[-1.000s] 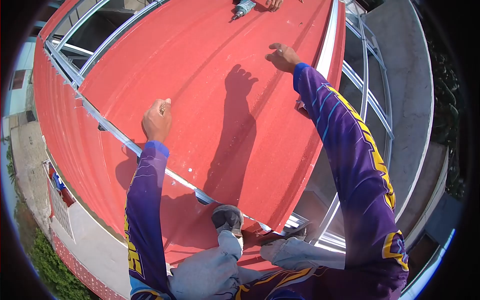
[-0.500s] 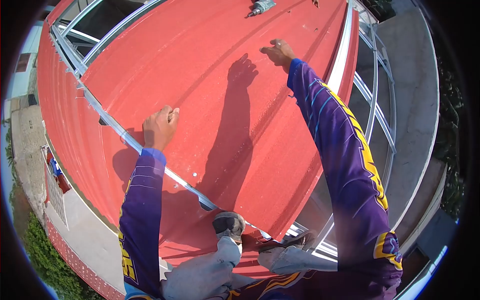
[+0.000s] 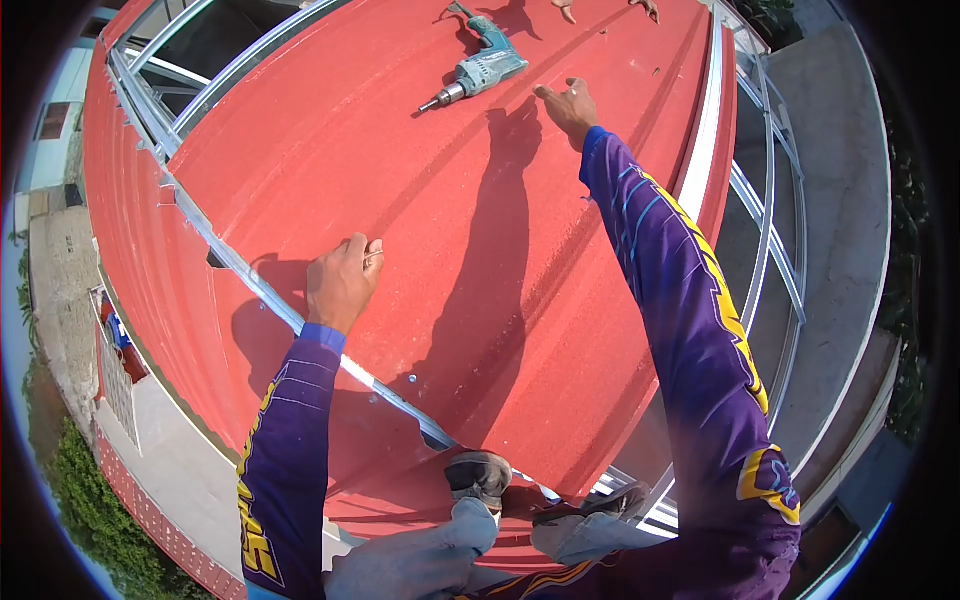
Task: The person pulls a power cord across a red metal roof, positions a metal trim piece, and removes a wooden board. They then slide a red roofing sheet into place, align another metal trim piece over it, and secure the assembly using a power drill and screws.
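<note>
My left hand (image 3: pixel 343 283) is closed above the red metal roofing sheet (image 3: pixel 400 260), thumb against the fingers. Whatever sits in that grip is too small to make out. My right hand (image 3: pixel 570 110) reaches forward over the same sheet, fingers partly stretched and apart, with nothing clearly in them. Closest to it is a teal power drill (image 3: pixel 490 68), lying on the sheet with its chuck and bit pointing toward the lower left. The drill's cord end runs up toward the top edge.
Another person's hands (image 3: pixel 645 10) show at the top edge. A silver metal strip (image 3: pixel 255 285) runs along the sheet's left edge, near my shoe (image 3: pixel 480 477). Metal framing with open gaps (image 3: pixel 765 215) lies to the right, with more at upper left. A concrete ledge (image 3: pixel 835 200) is beyond.
The view has shifted forward, so the whole drill now shows lower in the frame. Another person's hands have come more into sight at the top. My left hand stays closed.
</note>
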Motion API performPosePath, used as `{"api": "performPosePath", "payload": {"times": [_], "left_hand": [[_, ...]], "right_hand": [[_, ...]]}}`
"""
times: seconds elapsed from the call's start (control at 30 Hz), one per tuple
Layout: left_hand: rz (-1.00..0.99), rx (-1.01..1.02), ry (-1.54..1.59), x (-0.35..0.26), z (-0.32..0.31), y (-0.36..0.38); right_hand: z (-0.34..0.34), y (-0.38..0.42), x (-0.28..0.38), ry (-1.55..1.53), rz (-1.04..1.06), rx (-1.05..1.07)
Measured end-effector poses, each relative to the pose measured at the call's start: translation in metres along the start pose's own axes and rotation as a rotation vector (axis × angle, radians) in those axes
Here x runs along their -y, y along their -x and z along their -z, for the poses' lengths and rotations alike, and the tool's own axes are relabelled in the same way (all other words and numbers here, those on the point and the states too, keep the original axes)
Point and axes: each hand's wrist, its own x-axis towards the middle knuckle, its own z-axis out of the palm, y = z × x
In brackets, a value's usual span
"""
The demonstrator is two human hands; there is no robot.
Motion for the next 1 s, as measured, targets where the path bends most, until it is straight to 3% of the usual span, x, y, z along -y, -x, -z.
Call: {"api": "performPosePath", "payload": {"times": [0.03, 0.1, 0.13, 0.2, 0.23, 0.3, 0.37, 0.47, 0.53, 0.57, 0.67, 0.7, 0.77, 0.83, 0.9, 1.0], "left_hand": [[-0.041, -0.057, -0.042, 0.0, 0.0, 0.002], [-0.07, -0.105, -0.098, 0.0, 0.0, 0.005], [-0.071, -0.088, -0.077, -0.001, 0.002, 0.004], [-0.072, -0.072, -0.065, 0.003, 0.002, 0.004], [-0.079, -0.093, -0.053, 0.005, 0.001, 0.004], [-0.097, -0.132, -0.033, 0.002, 0.0, 0.002], [-0.057, -0.097, -0.046, 0.0, 0.004, 0.003], [-0.07, -0.126, -0.047, 0.002, 0.001, 0.003], [-0.058, -0.127, -0.032, 0.003, 0.0, 0.001], [-0.049, -0.108, -0.005, 0.002, 0.001, 0.003], [-0.027, -0.072, 0.018, 0.005, -0.002, 0.004], [-0.021, -0.064, 0.026, 0.003, -0.002, 0.007], [-0.026, -0.067, 0.064, 0.003, 0.002, 0.003], [-0.036, -0.075, 0.067, 0.004, 0.0, 0.004], [-0.04, -0.087, 0.07, 0.006, 0.0, 0.001], [-0.01, -0.098, 0.015, 0.005, -0.002, 0.002]], "right_hand": [[-0.016, 0.002, 0.0, -0.001, -0.002, 0.016], [-0.057, 0.007, 0.002, 0.439, 0.601, -0.044], [-0.078, 0.016, 0.013, 0.429, 0.604, -0.031], [-0.11, 0.041, 0.049, 0.851, 0.798, 0.22], [-0.119, 0.047, 0.066, 0.847, 0.801, 0.215], [-0.122, 0.052, 0.096, 0.969, 0.445, 0.31], [-0.122, 0.025, 0.087, 0.982, 0.473, 0.318], [-0.111, 0.006, 0.09, 1.052, 0.626, 0.306], [-0.112, 0.013, 0.081, 1.062, 0.908, 0.232], [-0.111, 0.015, 0.079, 1.063, 0.918, 0.236], [-0.106, 0.027, 0.076, 0.719, 1.127, 0.151], [-0.102, 0.034, 0.075, 0.725, 1.122, 0.162], [-0.082, 0.059, 0.101, 0.429, 0.894, 0.251], [-0.059, 0.085, 0.122, 0.395, 0.868, 0.216], [-0.035, 0.11, 0.141, -0.007, 0.573, 0.448], [0.024, 0.161, 0.17, -0.289, 0.308, 0.608]]}}
